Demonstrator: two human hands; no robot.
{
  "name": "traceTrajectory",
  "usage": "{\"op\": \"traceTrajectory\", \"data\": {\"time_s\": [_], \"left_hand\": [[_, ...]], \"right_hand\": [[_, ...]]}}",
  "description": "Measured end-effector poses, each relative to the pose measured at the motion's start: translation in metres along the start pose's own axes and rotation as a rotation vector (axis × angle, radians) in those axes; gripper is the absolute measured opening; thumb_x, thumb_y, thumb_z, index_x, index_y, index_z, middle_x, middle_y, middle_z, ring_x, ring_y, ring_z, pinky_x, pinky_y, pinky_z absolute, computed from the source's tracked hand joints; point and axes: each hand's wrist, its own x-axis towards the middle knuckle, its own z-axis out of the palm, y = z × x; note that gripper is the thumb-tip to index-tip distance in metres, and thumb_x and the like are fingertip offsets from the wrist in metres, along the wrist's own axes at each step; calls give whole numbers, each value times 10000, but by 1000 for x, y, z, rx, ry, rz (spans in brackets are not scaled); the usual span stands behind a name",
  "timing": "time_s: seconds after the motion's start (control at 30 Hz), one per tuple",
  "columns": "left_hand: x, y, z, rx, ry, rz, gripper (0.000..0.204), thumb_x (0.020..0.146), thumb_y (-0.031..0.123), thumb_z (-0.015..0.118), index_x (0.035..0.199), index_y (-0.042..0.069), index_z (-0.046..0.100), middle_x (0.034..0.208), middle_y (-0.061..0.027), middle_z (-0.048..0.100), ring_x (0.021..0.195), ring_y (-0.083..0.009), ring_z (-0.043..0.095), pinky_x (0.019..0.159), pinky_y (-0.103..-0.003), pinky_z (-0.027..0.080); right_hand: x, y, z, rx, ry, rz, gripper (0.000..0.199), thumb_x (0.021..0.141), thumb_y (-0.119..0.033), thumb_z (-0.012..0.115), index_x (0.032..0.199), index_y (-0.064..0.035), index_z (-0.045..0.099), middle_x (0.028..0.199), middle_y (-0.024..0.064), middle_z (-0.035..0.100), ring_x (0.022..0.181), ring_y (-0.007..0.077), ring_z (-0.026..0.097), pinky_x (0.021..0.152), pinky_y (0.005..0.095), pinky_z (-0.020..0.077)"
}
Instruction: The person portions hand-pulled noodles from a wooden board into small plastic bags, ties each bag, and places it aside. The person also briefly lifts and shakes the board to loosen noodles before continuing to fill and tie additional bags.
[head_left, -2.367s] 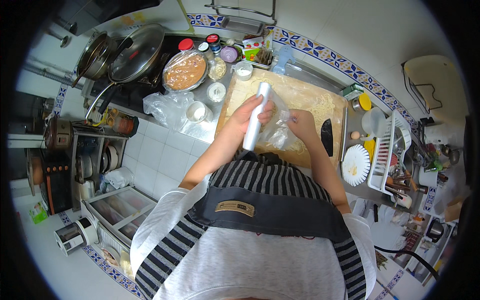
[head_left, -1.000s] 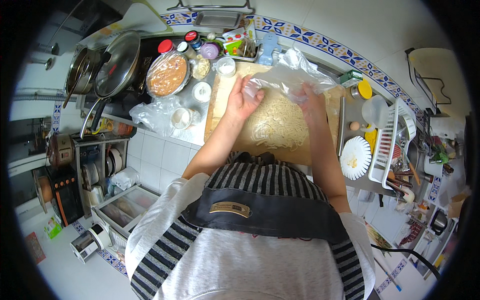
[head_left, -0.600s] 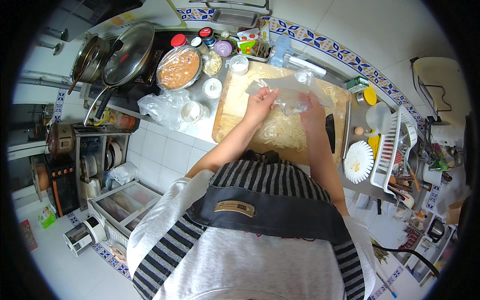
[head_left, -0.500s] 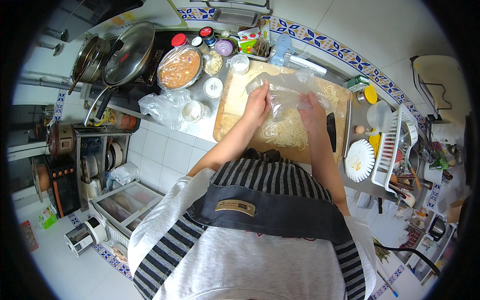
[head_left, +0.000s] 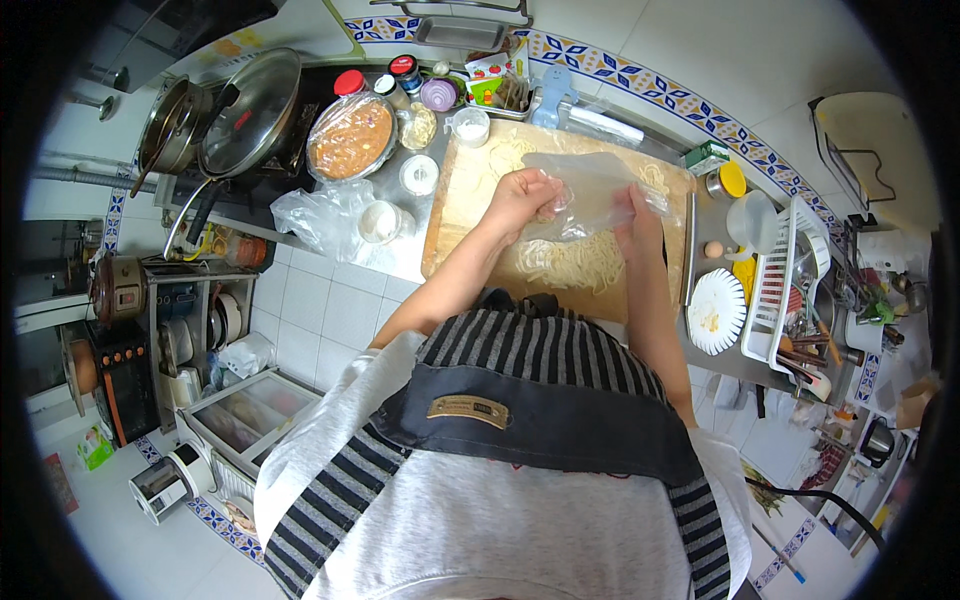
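Plastic bag, clear, thin, creased: spans left hand and right hand, each pinched closed on an edge; stringy noodles beneath.

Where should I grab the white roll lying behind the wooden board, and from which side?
Best across the middle of the white roll, probably from above: it looks like a slim cylinder lying on its side, behind the wooden board, with its left end close to the blue object. The left hand and right hand both hold the clear bag, so one would likely need freeing.
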Motion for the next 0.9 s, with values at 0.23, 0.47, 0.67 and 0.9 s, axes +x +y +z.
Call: {"op": "traceTrajectory", "data": {"time_s": [0.23,0.47,0.67,0.9], "left_hand": [[6,-10,-7,6,-14,95,192,911,177,619,761,58,603,592,16,571,454,-37,447,431,-177,328],[1,-1,-9,-65,97,-36,178,895,168,638,762,55,609,586,17,553,446,-45,424,417,-191,311],[-5,-3,-1,92,-19,140,283,936,268,583,750,55,608,588,9,553,444,-58,437,440,-197,343],[-7,0,-5,12,-10,106,227,910,187,624,746,31,613,628,-28,597,500,-86,509,487,-219,404]], "right_hand": [[2,9,10,126,-48,120,152,920,-136,578,1029,-33,563,938,75,620,899,196,603,826,325,486],[3,7,10,19,-31,145,188,910,-115,579,1071,-20,562,1022,90,612,934,206,599,850,353,483],[4,12,3,92,-109,110,193,903,-100,588,1076,-18,568,999,82,619,928,206,601,826,356,494],[2,6,-4,-231,-7,58,245,867,-144,648,1072,-36,567,1023,64,599,944,189,588,785,330,493]]}}
